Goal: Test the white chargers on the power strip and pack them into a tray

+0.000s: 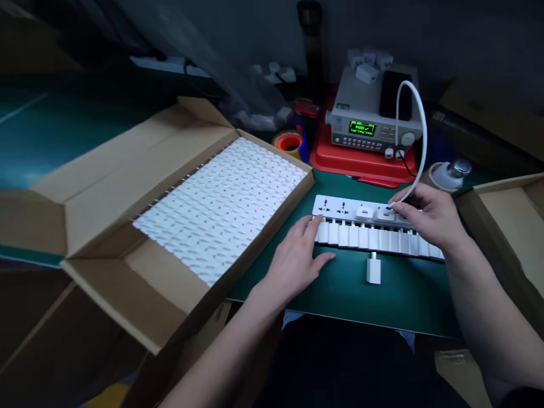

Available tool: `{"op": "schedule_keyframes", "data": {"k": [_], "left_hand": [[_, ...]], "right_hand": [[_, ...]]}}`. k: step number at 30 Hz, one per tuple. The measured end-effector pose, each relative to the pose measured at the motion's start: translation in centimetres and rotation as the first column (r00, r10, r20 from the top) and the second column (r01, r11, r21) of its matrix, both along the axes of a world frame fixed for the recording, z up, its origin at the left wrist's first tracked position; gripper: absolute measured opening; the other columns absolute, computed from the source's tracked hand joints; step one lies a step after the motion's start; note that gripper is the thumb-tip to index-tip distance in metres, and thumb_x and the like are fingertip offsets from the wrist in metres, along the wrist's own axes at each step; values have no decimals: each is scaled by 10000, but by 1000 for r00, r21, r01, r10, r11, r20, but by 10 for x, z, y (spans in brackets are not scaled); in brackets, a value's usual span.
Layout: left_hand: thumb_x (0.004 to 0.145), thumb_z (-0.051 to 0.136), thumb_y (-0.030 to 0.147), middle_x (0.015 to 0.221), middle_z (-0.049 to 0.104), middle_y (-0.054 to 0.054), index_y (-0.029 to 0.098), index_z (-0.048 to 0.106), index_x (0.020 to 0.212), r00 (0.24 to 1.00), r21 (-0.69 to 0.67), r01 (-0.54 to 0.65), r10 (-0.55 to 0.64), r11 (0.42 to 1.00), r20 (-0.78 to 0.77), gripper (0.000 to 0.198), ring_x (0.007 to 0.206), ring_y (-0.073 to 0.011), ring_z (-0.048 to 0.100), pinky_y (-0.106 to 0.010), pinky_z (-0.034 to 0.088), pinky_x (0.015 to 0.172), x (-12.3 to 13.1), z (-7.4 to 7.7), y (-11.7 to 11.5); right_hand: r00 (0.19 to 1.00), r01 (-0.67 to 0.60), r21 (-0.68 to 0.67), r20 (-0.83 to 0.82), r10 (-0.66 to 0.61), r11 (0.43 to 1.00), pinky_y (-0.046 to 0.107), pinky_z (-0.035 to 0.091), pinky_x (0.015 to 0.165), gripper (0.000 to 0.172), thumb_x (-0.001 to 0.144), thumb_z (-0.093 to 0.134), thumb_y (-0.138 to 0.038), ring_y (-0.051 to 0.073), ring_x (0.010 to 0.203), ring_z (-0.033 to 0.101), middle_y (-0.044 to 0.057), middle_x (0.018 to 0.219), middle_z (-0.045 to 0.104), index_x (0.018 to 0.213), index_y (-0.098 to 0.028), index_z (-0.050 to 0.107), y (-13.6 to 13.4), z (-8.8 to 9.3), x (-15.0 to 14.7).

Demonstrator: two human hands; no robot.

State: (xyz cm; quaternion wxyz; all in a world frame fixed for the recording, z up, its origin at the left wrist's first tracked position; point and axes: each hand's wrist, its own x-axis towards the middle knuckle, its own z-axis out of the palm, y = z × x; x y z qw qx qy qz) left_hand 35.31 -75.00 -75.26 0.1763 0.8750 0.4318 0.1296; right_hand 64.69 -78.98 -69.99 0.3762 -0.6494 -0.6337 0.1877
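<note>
A long white power strip [361,211] lies on the green mat [395,300], with a row of white plug chargers [374,238] along its front edge. My left hand [295,258] rests open on the left end of that row. My right hand [427,215] pinches the end of a white cable [419,127] at a port on the strip. One loose white charger [373,270] stands on the mat just below the row. To the left, an open cardboard box [106,190] holds many white chargers in tight rows.
At the back stands a grey bench instrument [365,127] showing a green PASS on its display, on a red tray [340,162]. Several white chargers sit on top of it. A tape roll [291,144] stands to its left, and another cardboard box [510,226] lies at the right.
</note>
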Motion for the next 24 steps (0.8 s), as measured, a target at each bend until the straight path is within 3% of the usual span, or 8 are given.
{"op": "schedule_keyframes", "data": {"k": [2, 4, 7, 11, 13, 16, 20, 24], "left_hand": [[915, 666, 316, 1386, 548, -236, 129, 524, 1373, 998, 72, -59, 59, 996, 2, 514, 1232, -407, 567, -564, 547, 960, 16, -21, -2], [948, 620, 278, 1363, 568, -219, 151, 545, 1342, 993, 135, -87, 76, 987, 85, 421, 1216, -386, 579, -548, 544, 966, 15, -35, -5], [983, 578, 235, 1373, 606, -159, 210, 505, 1383, 964, 133, -77, 40, 988, 264, 407, 1255, -312, 599, -488, 534, 1032, -6, -39, -9], [976, 599, 199, 1298, 663, -107, 235, 572, 1278, 928, 175, -29, -39, 984, 370, 305, 1216, -253, 638, -434, 533, 1039, -24, -15, 3], [974, 592, 190, 1302, 656, -123, 215, 603, 1251, 949, 278, 45, -129, 960, 289, 278, 1201, -260, 633, -429, 534, 1014, -15, 4, 20], [964, 561, 178, 1281, 653, -146, 180, 657, 1201, 955, 360, 266, -294, 894, 26, 256, 1131, -287, 622, -430, 541, 935, 15, 30, 50], [894, 572, 98, 1202, 663, -126, 179, 717, 1108, 843, 202, 516, -450, 833, -295, 271, 1061, -288, 599, -390, 528, 856, 59, 55, 80], [872, 586, 74, 1172, 667, -119, 171, 727, 1138, 777, 82, 563, -494, 822, -390, 316, 1072, -283, 602, -394, 511, 902, 71, 61, 92]], "right_hand": [[993, -35, -3, 115, 35, 999, 353, 529, 721, 67, 891, 657, -270, 219, 792, 689, 42, 864, 738, 890, -217, 698, -4, -2, 5], [971, -91, 21, 225, 84, 996, 347, 509, 735, 54, 904, 626, -222, 217, 816, 679, 39, 872, 724, 872, -220, 669, -5, -4, 5], [944, -147, 52, 307, 124, 988, 331, 491, 737, 83, 914, 591, -163, 204, 822, 666, 35, 888, 708, 862, -222, 619, -5, -6, 2], [922, -188, 65, 355, 154, 980, 322, 480, 717, 97, 915, 564, -134, 202, 821, 658, 44, 911, 699, 872, -215, 594, -6, -7, 0], [920, -196, 80, 360, 155, 977, 322, 476, 707, 94, 914, 559, -132, 206, 825, 660, 50, 923, 700, 876, -212, 591, -6, -8, 0], [926, -196, 96, 347, 152, 976, 319, 477, 706, 95, 912, 565, -130, 204, 817, 662, 46, 912, 700, 870, -212, 588, -7, -10, 1], [926, -196, 110, 348, 147, 974, 318, 481, 711, 102, 910, 567, -120, 202, 815, 658, 40, 899, 692, 874, -213, 588, -7, -12, 1], [931, -194, 121, 336, 143, 974, 319, 483, 713, 100, 913, 567, -119, 200, 818, 658, 41, 902, 690, 879, -212, 584, -7, -13, 0]]}}
